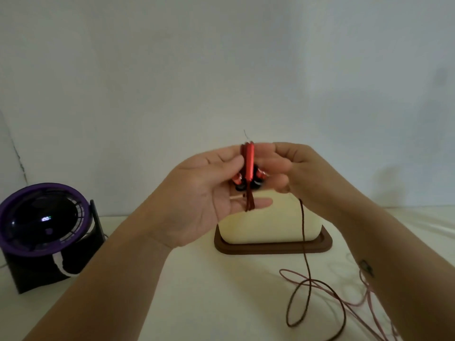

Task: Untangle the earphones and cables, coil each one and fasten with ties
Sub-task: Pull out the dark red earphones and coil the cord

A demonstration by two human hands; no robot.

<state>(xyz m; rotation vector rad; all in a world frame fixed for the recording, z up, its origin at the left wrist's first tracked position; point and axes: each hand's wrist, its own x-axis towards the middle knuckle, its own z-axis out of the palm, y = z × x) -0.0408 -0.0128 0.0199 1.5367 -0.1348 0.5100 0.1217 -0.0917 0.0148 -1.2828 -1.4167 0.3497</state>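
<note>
Nearest the viewer, on the pale table (pixel 216 306) at lower right, a dark red cord (pixel 304 232) lies in one loose open loop, crossing a thinner pink cable (pixel 281 272) that trails off toward the right edge beside the right forearm. Both arms reach forward and up from the bottom corners. From the loop the dark red cord rises straight up into the right hand (pixel 298 171), whose fingers are curled in and pinch one side of the red earphones (pixel 249 166). The left hand (pixel 209 193) faces palm toward the viewer and pinches the other side, with one finger stretched out below. The earphones are held between the two hands in the air above the table, buds together and pointing down, with a short bunch of cord hanging beneath them. A fine wire sticks up above the bundle; whether it is a tie cannot be told. Behind the hands stands a cream box (pixel 266 225) on a brown base (pixel 270 248), a purple-rimmed fan (pixel 41 220) sits far left, and a plain wall (pixel 221 57) closes the view. The step appears to be the start of coiling the earphones: most of the cord is unwound, so the next move likely calls for lifting it clear of the pink cable and winding it round.
</note>
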